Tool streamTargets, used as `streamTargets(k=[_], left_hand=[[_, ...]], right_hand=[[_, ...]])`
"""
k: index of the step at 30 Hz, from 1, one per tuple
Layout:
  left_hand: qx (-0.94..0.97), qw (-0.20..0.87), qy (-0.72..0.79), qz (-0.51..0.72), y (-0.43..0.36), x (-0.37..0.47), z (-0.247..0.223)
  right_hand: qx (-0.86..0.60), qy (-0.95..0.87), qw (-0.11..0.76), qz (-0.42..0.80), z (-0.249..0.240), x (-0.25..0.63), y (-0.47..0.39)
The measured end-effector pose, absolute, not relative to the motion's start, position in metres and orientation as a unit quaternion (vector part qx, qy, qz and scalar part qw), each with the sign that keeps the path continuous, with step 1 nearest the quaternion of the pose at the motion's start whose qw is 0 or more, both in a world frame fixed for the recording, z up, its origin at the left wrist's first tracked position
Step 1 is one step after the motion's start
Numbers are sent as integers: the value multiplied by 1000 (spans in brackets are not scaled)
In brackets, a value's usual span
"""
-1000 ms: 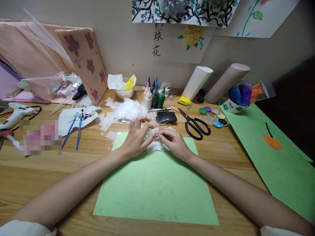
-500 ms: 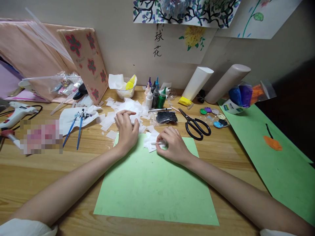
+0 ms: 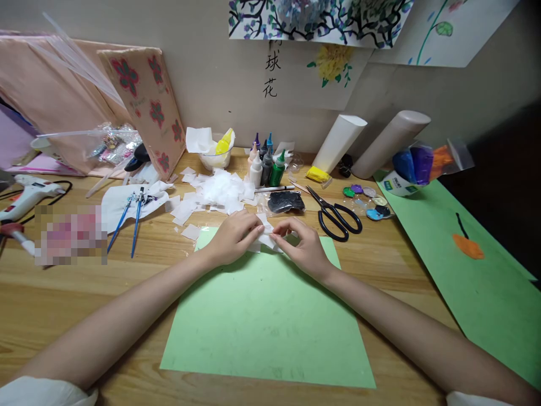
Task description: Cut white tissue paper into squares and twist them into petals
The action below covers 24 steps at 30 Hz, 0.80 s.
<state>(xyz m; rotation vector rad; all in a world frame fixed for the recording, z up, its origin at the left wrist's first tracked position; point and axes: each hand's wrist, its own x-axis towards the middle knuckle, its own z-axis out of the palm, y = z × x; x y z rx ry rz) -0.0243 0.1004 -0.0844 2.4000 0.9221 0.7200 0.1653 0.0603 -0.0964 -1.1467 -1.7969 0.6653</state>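
Item one, as I read it from the head view: a small white tissue-paper piece, thin, soft and creased, roughly square. It sits at the far edge of a pale green paper sheet, which is matte, flat and rectangular on the wooden table.

Item two: my left hand, fingers curled, thumb and fingertips pressed onto the left side of the tissue piece. Item three: my right hand, thumb and forefinger pinched on the right side of the same piece. Both hands meet over it, knuckles up; I cannot tell whether the piece is lifted or lying flat.

Item four: a loose heap of white tissue squares, fluffy and irregular, just beyond the hands. Item five: black-handled scissors, steel blades shut, lying to the right of the hands. Item six: a cluster of small squeeze bottles with coloured caps, upright near the wall. Item seven: two blue-handled paintbrushes, slim, lying on a crumpled white cloth to the left. Item eight: a white glue gun at the far left edge.
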Motion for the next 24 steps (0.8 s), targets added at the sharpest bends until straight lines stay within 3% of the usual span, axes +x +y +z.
streamTargets(k=[10,19,24], left_hand=[[882,254,325,229,103,-25,-85],[881,267,225,320,95,-28,-80],[865,229,266,358,93,-24,-82]], right_hand=[[-447,-703,535,142,-91,169,56],[-418,-757,483,138,-93,168,54],[-419,-753,466,199,-91,166,58]])
